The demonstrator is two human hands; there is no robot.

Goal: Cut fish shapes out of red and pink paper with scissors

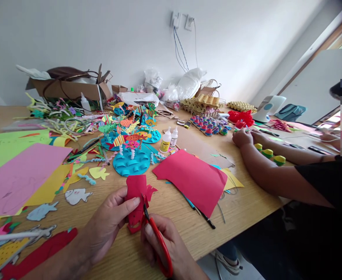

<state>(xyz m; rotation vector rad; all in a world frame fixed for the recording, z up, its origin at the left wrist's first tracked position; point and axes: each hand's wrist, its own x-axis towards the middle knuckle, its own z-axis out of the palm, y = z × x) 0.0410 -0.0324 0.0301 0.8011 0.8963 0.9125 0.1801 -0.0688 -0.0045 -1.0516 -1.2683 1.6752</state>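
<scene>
Pinched in my left hand [111, 216] is a small piece of red paper [136, 186], held up over the front of the table. My right hand [162, 237] grips a pair of scissors [163, 247] with red handles. Their dark blades meet the right edge of the piece, where a jagged strip sticks out. A large red sheet [194, 177] lies just beyond, to the right. Left of my hands are a white paper fish [77, 196], a pale blue fish [41, 211] and a yellow fish [99, 173].
Blue discs [131, 162] with upright paper fish stand ahead, beside two glue bottles [165, 140]. Coloured sheets [25, 179] cover the left side. A cardboard box [72, 90] sits at the back. At right, a co-worker's hands [243, 137] handle red material near egg-carton pieces [267, 153].
</scene>
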